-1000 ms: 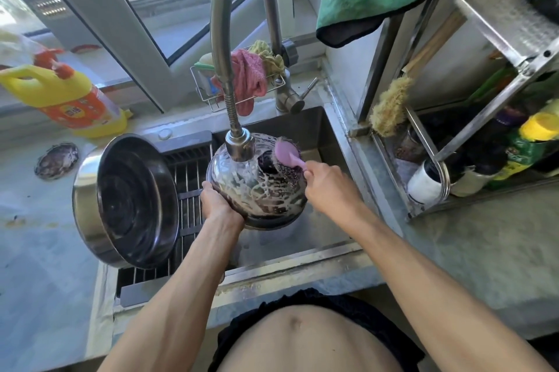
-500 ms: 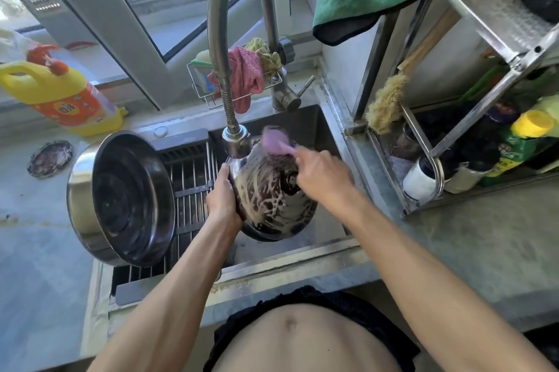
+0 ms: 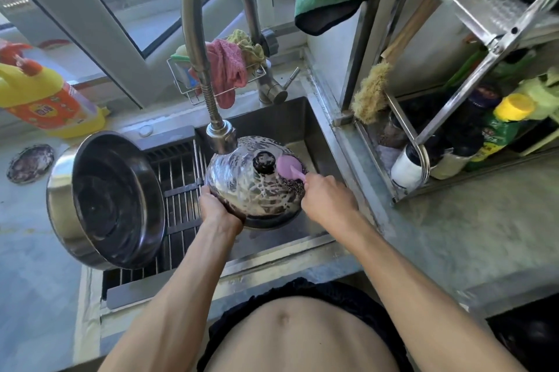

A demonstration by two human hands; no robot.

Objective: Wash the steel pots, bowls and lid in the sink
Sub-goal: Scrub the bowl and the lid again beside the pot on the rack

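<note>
Two hands are occupied with one soapy lid (image 3: 251, 187).
The rim is gripped by the left hand (image 3: 216, 208); the pink brush (image 3: 290, 167), held in the right hand (image 3: 328, 199), is best worked around the knob (image 3: 263, 162).

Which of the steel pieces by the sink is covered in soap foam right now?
The lid with the black knob, held over the sink under the faucet. The big pot tipped on the rack to its left shows no foam.

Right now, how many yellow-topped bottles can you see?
2. A big yellow detergent jug with an orange label lies on the counter left of the sink. A green bottle with a yellow cap stands in the steel rack on the right. More may hide there.
</note>
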